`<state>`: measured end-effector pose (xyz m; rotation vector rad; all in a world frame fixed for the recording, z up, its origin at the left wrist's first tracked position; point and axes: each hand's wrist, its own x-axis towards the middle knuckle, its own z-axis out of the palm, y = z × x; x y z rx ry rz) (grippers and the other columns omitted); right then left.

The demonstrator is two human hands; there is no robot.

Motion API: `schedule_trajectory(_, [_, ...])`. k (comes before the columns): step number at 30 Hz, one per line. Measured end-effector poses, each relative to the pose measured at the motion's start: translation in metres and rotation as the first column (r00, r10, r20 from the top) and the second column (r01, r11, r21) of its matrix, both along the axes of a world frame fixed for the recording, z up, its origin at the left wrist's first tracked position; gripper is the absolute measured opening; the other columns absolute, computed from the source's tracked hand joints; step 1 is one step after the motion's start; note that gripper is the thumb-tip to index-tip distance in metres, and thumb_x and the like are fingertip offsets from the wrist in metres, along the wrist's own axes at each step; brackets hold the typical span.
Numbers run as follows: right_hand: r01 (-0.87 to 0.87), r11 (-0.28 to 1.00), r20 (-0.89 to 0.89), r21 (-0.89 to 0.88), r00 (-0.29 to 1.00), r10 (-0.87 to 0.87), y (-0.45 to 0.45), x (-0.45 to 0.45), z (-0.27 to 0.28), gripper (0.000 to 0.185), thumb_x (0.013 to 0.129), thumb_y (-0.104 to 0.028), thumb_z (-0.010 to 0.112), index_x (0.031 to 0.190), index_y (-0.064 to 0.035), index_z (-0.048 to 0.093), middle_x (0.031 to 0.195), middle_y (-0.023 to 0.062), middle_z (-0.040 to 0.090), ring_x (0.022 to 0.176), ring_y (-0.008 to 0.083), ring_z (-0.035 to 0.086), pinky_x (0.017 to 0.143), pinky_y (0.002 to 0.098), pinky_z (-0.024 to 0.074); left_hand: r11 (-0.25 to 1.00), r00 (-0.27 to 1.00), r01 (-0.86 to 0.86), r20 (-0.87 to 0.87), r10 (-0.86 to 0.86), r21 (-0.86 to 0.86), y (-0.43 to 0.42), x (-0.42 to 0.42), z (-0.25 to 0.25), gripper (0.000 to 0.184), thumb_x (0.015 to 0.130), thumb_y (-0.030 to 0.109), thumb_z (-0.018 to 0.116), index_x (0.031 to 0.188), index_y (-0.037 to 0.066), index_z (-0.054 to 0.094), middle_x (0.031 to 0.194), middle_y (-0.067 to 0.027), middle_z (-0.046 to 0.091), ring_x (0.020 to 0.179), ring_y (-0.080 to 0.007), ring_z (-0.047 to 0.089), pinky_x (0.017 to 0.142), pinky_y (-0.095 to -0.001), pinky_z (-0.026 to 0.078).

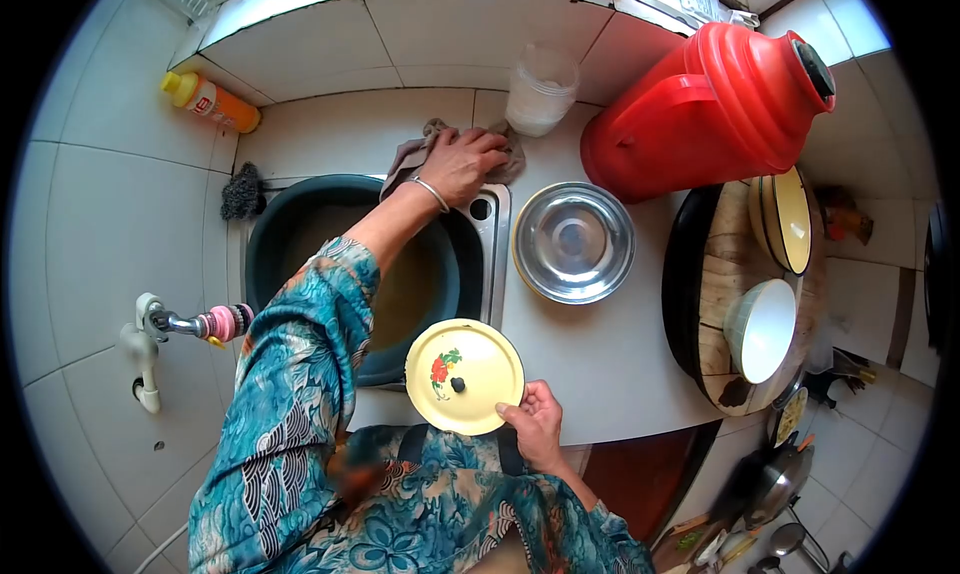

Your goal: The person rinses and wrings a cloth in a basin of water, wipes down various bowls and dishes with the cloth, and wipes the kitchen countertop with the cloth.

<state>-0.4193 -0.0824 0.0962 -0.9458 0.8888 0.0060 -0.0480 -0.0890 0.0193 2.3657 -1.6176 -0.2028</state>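
Note:
My left hand (pixel 465 164), with a bracelet at the wrist, reaches across the sink and is closed on a crumpled brownish cloth (pixel 407 164) at the back edge. Part of the cloth is hidden beneath the fingers. Lower down, my right hand (pixel 540 426) pinches the right rim of a pale yellow enamel lid (pixel 480 359) that has a red flower design and a dark knob. That lid is held over the front right edge of a dark basin (pixel 448 274) with cloudy water. A shiny metal bowl (pixel 575 244) rests on the counter to the right.
A big red thermos (pixel 690 114) stands at the back right, with a clear plastic jar (pixel 541 89) beside it. Further right, a round wooden board (pixel 725 274) carries a pale bowl (pixel 763 331) and yellow enamel bowls (pixel 785 219). A tap (pixel 190 324) juts from the left wall.

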Motion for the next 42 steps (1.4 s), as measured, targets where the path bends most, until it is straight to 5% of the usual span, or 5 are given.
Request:
schedule_trajectory(10, [-0.023,0.999,-0.045,-0.041,0.999,0.021,-0.002,0.004,0.006,0.021,0.080,0.000,0.066,0.091,-0.0011,0.048,0.084,0.0034,0.059,0.074,0.0057,0.055,0.067,0.0201,0.0460,0.969,0.964,0.244,-0.117,-0.238,0.039,-0.005,0.013,0.015,0.043,0.069,0.001,0.064,0.110,0.016,0.064,0.126,-0.0013,0.052,0.115,-0.0278,0.047,0.094,-0.0449,0.040])
schedule_trajectory(27, [0.020,0.997,0.029,-0.071,0.999,-0.018,-0.002,0.017,0.019,0.021,0.080,0.003,0.065,0.093,-0.0013,0.049,0.085,0.0047,0.061,0.076,0.0069,0.057,0.069,0.0207,0.0473,0.982,0.976,0.051,0.198,-0.087,0.181,0.078,0.039,0.034,0.016,0.075,0.001,0.053,0.089,0.007,0.060,0.109,-0.0075,0.056,0.099,-0.0307,0.052,0.078,-0.0413,0.049])
schedule_trajectory(32, [0.042,0.999,0.044,-0.032,0.998,-0.040,0.002,0.008,0.010,0.021,0.081,0.003,0.065,0.093,-0.0011,0.049,0.085,0.0052,0.062,0.076,0.0074,0.058,0.070,0.0212,0.0483,0.999,0.999,0.046,0.017,-0.046,0.019,0.052,0.028,0.046,0.013,0.076,0.002,0.054,0.085,0.007,0.061,0.108,-0.0072,0.056,0.095,-0.0285,0.053,0.077,-0.0383,0.049])
schedule_trajectory(36, [0.031,0.999,0.027,-0.019,0.999,-0.030,0.002,0.002,0.008,0.021,0.081,0.003,0.065,0.094,-0.0005,0.049,0.086,0.0052,0.062,0.076,0.0076,0.059,0.071,0.0215,0.0487,0.906,0.909,0.410,-0.034,-0.416,-0.105,0.000,-0.013,0.025,0.026,0.077,0.005,0.055,0.099,0.011,0.066,0.111,-0.0060,0.056,0.096,-0.0277,0.052,0.080,-0.0394,0.046])
schedule_trajectory(42, [0.053,0.996,0.011,-0.070,0.999,-0.053,0.003,0.006,0.012,0.022,0.078,0.003,0.065,0.094,0.0006,0.049,0.086,0.0073,0.062,0.077,0.0088,0.060,0.070,0.0216,0.0497,0.922,0.919,0.380,0.081,-0.385,0.066,-0.002,-0.020,0.016,0.028,0.082,0.012,0.052,0.107,0.015,0.064,0.116,-0.0037,0.052,0.101,-0.0245,0.050,0.081,-0.0391,0.042])
